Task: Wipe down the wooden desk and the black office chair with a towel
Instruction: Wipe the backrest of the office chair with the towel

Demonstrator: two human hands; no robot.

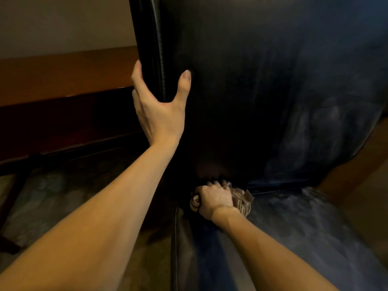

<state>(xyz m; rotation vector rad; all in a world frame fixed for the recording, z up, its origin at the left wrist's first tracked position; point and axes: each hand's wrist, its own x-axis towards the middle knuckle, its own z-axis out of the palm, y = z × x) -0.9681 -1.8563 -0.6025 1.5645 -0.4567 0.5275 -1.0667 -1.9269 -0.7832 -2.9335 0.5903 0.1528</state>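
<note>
The black office chair (262, 85) fills the view, its tall leather backrest in front of me and its seat (294, 238) below. My left hand (159, 103) grips the backrest's left edge, thumb on the front face and fingers wrapped behind. My right hand (214, 200) holds a bunched beige towel (241, 199) and presses it into the crease where backrest meets seat, near the seat's left side. Damp streaks show on the right of the backrest and on the seat.
The wooden desk (63, 74) runs along the pale wall at the left, with dark space beneath it. Patterned carpet (52, 196) lies under the desk and chair. A brown wooden surface (361, 164) shows at the right behind the chair.
</note>
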